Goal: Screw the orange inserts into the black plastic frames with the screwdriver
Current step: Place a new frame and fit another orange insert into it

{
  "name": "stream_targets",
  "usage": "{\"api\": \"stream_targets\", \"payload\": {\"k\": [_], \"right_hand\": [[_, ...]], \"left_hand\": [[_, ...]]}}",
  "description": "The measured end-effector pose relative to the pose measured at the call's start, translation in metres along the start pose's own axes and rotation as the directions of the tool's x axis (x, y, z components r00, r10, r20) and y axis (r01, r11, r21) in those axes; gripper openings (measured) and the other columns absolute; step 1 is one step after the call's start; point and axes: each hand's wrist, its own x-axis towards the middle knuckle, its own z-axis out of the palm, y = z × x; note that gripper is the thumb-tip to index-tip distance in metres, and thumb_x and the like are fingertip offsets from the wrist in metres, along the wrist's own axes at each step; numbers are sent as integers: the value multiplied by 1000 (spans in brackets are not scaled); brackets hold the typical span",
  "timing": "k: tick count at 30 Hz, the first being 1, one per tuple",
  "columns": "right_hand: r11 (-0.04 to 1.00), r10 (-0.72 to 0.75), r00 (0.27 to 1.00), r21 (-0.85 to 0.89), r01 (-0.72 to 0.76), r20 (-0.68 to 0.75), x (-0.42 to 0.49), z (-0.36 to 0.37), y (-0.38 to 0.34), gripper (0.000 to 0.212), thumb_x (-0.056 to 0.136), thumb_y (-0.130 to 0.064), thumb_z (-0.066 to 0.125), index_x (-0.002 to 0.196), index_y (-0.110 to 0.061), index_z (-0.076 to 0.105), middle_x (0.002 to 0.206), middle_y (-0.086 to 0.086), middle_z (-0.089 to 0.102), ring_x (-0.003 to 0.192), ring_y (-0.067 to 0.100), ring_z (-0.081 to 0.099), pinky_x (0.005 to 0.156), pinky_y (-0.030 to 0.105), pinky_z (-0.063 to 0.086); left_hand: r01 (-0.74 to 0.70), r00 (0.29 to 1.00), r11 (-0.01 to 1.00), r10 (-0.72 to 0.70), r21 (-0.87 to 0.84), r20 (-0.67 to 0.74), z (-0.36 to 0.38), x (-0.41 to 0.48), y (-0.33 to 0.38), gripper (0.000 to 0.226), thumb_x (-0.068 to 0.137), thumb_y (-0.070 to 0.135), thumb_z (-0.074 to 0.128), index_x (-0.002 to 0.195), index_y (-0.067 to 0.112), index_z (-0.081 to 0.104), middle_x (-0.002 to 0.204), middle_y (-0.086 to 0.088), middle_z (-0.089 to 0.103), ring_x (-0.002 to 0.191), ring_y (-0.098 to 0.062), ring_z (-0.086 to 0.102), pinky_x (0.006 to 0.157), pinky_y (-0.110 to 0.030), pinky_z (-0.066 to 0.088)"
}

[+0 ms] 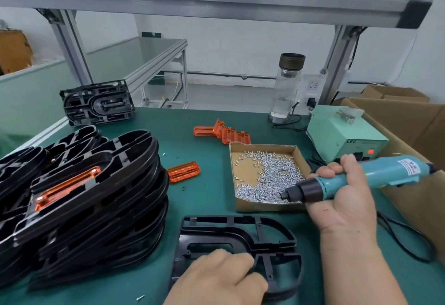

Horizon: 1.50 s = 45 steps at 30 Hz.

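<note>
Lying flat on the green table mat (204,198) in the head view, an oval black plastic frame (240,239) was held down by the left hand (221,278), whose fingers were curled over one of its inner ribs. No insert was fitted in it.

A teal electric screwdriver (375,177) was gripped by the right hand (342,198), with all fingers wrapped round the barrel. Its black nose was dipped into a shallow cardboard tray of silver screws (265,174), just behind the frame.

One loose ribbed orange insert (184,171) was seen on the mat between the tray and a tall leaning stack of black frames (96,208) at the left. The top frame of that stack carried a fitted orange insert (67,189). More orange inserts (224,133) were heaped just behind the tray.

Farther back, a second small pile of black frames (98,102), a clear glass bottle with a dark cap (287,88) and a pale green power box (346,136) with a red light were set. Brown cardboard cartons (409,117) were crowded against the right edge, and a black cable (404,237) was trailed beside the right forearm.
</note>
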Motion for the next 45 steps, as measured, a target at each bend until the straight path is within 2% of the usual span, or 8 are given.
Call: {"api": "stream_targets", "payload": {"k": [3,7,13,16,21,31,38,45], "right_hand": [[1000,-12,1000,13,12,7,-3,1,3,22,96,-23,59,77,-22,48,61,-11,47,51,3,45,55,16,43],[1000,-10,1000,18,10,11,-5,1,6,21,95,-23,60,79,-21,48,61,-11,49,50,3,46,54,16,45],[1000,-14,1000,5,14,16,-6,2,11,17,96,-24,60,84,-21,48,61,-11,49,49,3,46,62,18,41],[1000,-23,999,11,23,21,-6,2,11,18,96,-25,59,82,-22,48,61,-12,49,50,3,46,62,18,41],[1000,-23,1000,17,23,19,-9,3,10,21,97,-25,57,78,-23,47,59,-12,48,49,2,46,61,18,42],[1000,0,1000,-17,0,-7,-5,1,16,21,95,-27,59,79,-24,46,61,-11,46,49,2,46,65,19,38],[999,29,1000,-23,-29,6,-5,0,17,19,95,-27,58,80,-22,47,61,-12,47,48,2,46,59,17,44],[999,22,1000,-29,-21,10,-4,0,17,16,95,-27,57,84,-22,47,60,-11,47,48,2,46,57,17,44]], "left_hand": [[-89,996,979,83,183,37,7,3,1,27,70,41,41,68,44,67,72,27,61,60,7,57,53,-10,49],[-106,994,968,98,226,47,13,12,1,21,44,51,68,64,45,68,74,31,62,62,8,58,52,-7,46],[-40,999,991,42,131,-13,8,18,-3,42,89,50,48,130,42,43,132,23,42,122,1,30,100,-17,26],[-12,990,997,22,71,-141,-4,23,-2,39,83,59,40,116,40,47,114,19,54,107,-2,43,94,-25,38],[105,853,988,-148,-113,-501,-29,87,-6,21,88,27,45,95,20,64,95,0,69,93,-24,61,82,-38,50],[575,723,755,-649,-315,-235,-28,213,-46,44,96,35,37,138,23,38,137,-13,41,124,-32,34,100,-44,33],[625,647,669,-732,-401,-214,-32,233,-73,48,95,25,36,142,32,32,151,-13,10,130,-35,20,104,-43,26],[693,655,659,-745,-293,-127,-47,236,-85,32,99,11,28,122,4,50,130,-17,47,119,-35,41,100,-41,32]]}}
